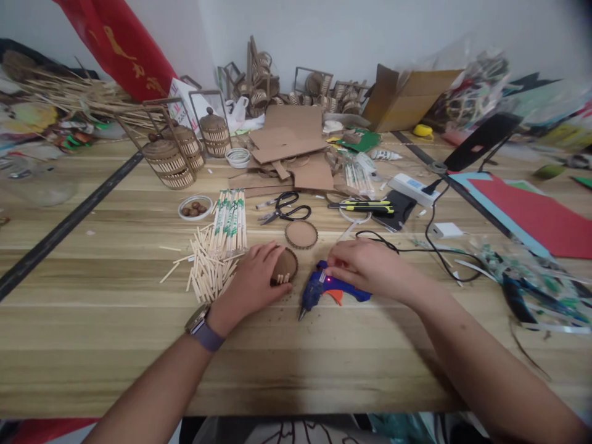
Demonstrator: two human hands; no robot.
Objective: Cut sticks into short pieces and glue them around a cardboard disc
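My left hand [256,274] curls its fingers and thumb around a round brown cardboard disc [283,264] with a dark braided rim. A few short pale sticks [283,279] stand at the disc's near edge, close to my thumb. To the right, a blue hot glue gun [315,288] has its red light on and its nozzle pointing toward me. My right hand [358,265] is closed at its upper rear part, fingertips partly hidden. Behind the hands lies a second rimmed disc [301,235]. Loose cut sticks [210,265] are piled beside my left hand.
Wrapped chopsticks [230,219], a bowl of brown beads [195,208], black scissors [287,208] and a yellow-black cutter [363,206] lie beyond. Cardboard pieces [289,135] and small lidded baskets [169,161] stand farther back. A black cable [435,222] runs at right.
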